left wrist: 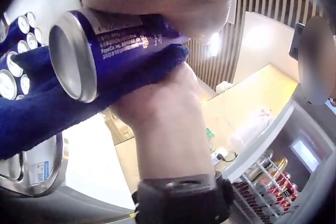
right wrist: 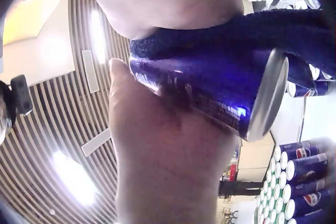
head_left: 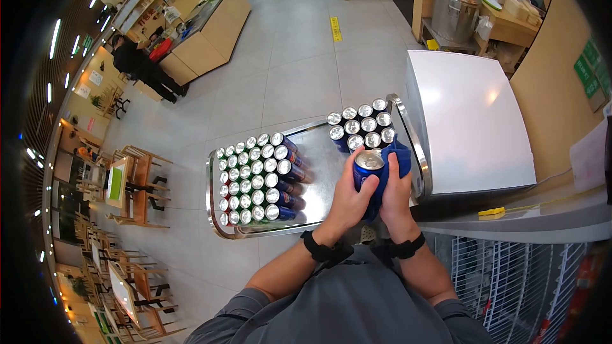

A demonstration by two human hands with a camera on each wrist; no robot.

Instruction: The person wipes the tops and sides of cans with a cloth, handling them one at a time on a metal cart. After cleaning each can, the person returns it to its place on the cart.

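Note:
A blue soda can [head_left: 370,160] stands between my two hands over the right part of a metal cart, its silver top toward me in the head view. My left hand [head_left: 345,200] grips it from the left, fingers and thumb curled round the side. With my right hand [head_left: 396,196] I hold a dark blue cloth [head_left: 403,158] against the can's other side. In the left wrist view the cloth [left wrist: 47,106] lies between the can [left wrist: 123,50] and the right palm. The right wrist view has the left hand [right wrist: 168,145] wrapped round the can [right wrist: 210,85].
The cart [head_left: 322,172] carries a large block of cans [head_left: 258,166] on its left and a smaller group of blue cans [head_left: 352,126] at its right end. A white cabinet [head_left: 468,114] stands to the right. Wire racks [head_left: 503,280] are at lower right; a person [head_left: 150,67] stands far left.

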